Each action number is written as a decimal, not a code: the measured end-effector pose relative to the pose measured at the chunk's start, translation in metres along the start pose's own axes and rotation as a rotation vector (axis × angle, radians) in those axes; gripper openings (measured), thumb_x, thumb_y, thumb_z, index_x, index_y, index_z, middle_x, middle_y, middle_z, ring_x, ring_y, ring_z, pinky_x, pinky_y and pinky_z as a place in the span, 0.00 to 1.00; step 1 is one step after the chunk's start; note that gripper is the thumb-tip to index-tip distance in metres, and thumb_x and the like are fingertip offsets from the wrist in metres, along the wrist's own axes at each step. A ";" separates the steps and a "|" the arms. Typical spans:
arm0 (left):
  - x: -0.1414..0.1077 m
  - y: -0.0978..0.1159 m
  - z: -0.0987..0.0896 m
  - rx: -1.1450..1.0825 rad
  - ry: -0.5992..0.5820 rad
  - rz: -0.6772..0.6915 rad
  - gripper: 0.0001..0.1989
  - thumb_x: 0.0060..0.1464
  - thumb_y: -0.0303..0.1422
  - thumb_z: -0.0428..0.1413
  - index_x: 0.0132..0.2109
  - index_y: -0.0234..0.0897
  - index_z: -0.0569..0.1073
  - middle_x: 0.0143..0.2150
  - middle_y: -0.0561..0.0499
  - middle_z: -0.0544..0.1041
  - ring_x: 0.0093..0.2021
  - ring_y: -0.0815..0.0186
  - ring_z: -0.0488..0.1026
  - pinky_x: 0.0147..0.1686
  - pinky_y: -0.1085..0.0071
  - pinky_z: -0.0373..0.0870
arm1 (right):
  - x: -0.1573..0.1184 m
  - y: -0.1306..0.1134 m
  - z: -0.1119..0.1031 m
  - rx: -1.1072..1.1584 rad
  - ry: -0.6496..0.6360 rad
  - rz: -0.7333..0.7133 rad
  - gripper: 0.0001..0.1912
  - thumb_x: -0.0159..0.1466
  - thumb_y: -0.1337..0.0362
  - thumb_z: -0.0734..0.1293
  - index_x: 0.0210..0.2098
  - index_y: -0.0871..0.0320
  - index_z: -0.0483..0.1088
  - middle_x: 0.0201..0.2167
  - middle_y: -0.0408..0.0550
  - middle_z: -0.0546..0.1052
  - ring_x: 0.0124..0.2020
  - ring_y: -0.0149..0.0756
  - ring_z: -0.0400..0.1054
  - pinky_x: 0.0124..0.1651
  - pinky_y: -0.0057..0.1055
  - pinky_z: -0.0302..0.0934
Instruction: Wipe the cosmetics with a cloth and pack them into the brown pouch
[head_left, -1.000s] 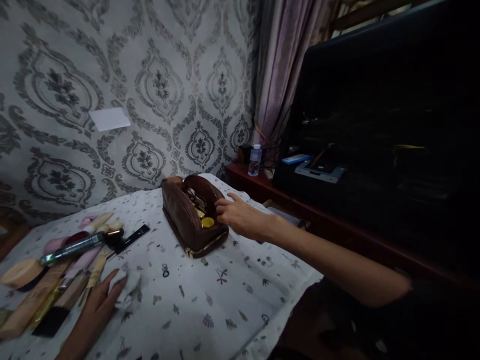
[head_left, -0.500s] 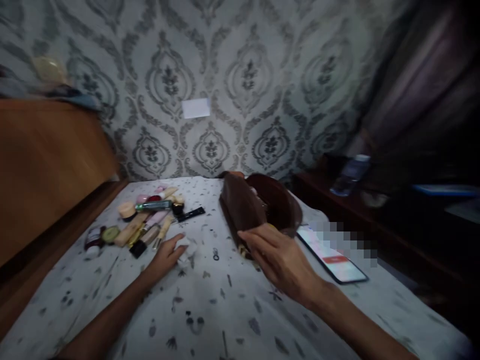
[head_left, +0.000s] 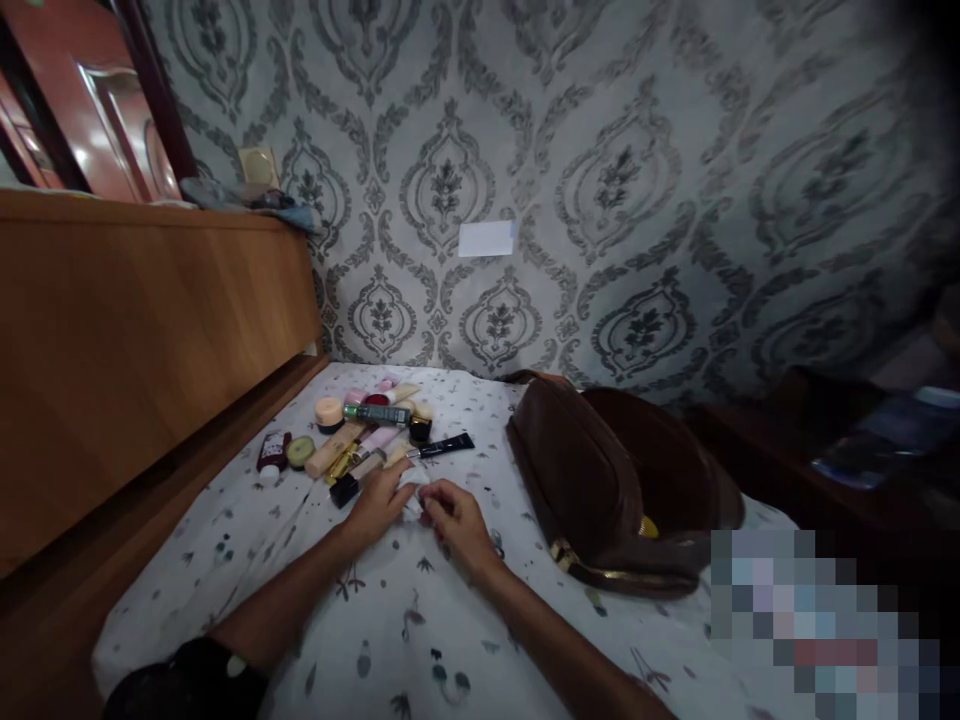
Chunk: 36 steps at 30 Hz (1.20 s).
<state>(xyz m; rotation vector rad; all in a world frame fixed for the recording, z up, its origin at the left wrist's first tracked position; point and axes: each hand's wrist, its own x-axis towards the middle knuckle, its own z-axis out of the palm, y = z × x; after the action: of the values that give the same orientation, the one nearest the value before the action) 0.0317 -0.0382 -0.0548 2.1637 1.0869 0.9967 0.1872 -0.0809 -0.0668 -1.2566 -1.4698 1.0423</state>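
Note:
My left hand (head_left: 377, 505) grips a crumpled white tissue (head_left: 412, 508), low in front of a heap of cosmetics. Against the tissue's right side, the fingers of my right hand (head_left: 463, 528) are pinched together, and what they hold is too small to make out. Just beyond my hands lie a black tube (head_left: 447, 446), a bottle with a black cap (head_left: 344, 490) and a green tube (head_left: 377, 414). A peach jar with a dark base (head_left: 328, 413), a round green container (head_left: 301, 452) and a dark red bottle (head_left: 272, 453) lie to the left.
An open brown bag (head_left: 574, 470) with a gold zip stands to the right on the white patterned cloth (head_left: 420, 640). A wooden panel (head_left: 150, 340) borders the left. A plastic bottle (head_left: 885, 440) lies at far right, above a pixelated area. Patterned wallpaper closes the back.
My right hand has left the bag's opening and come across to the tissue in my left hand. The view has swung left, showing more of the wooden panel.

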 end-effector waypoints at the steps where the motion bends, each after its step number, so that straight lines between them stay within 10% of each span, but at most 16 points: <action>1: 0.000 -0.001 -0.001 0.017 0.005 0.000 0.05 0.56 0.30 0.48 0.36 0.37 0.68 0.30 0.53 0.72 0.32 0.64 0.68 0.35 0.71 0.61 | 0.000 0.001 0.002 -0.020 0.006 -0.049 0.08 0.59 0.61 0.60 0.33 0.57 0.69 0.22 0.40 0.71 0.21 0.32 0.64 0.25 0.27 0.59; 15: -0.003 0.006 -0.004 0.146 -0.059 0.026 0.08 0.58 0.32 0.47 0.38 0.37 0.71 0.33 0.48 0.76 0.35 0.60 0.73 0.38 0.68 0.67 | -0.011 -0.003 -0.001 -0.110 -0.041 -0.127 0.07 0.59 0.67 0.60 0.31 0.57 0.70 0.23 0.42 0.73 0.27 0.35 0.67 0.33 0.28 0.61; 22: -0.009 -0.010 0.000 0.229 -0.061 0.089 0.21 0.59 0.34 0.45 0.55 0.37 0.73 0.53 0.45 0.79 0.52 0.58 0.76 0.52 0.64 0.72 | -0.013 -0.001 0.004 -0.160 0.012 -0.157 0.11 0.55 0.74 0.62 0.32 0.59 0.75 0.26 0.41 0.76 0.28 0.31 0.67 0.34 0.24 0.61; 36: -0.003 -0.033 0.000 0.419 -0.042 0.291 0.20 0.62 0.38 0.45 0.53 0.40 0.76 0.51 0.49 0.81 0.48 0.58 0.80 0.47 0.67 0.77 | -0.009 0.004 0.002 -0.286 0.028 -0.157 0.12 0.56 0.74 0.65 0.37 0.58 0.77 0.32 0.44 0.80 0.32 0.33 0.72 0.39 0.25 0.63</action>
<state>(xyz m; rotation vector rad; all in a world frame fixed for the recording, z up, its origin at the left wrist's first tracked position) 0.0159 -0.0227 -0.0788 2.7299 1.0535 0.8988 0.1865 -0.0895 -0.0724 -1.3212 -1.7096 0.7262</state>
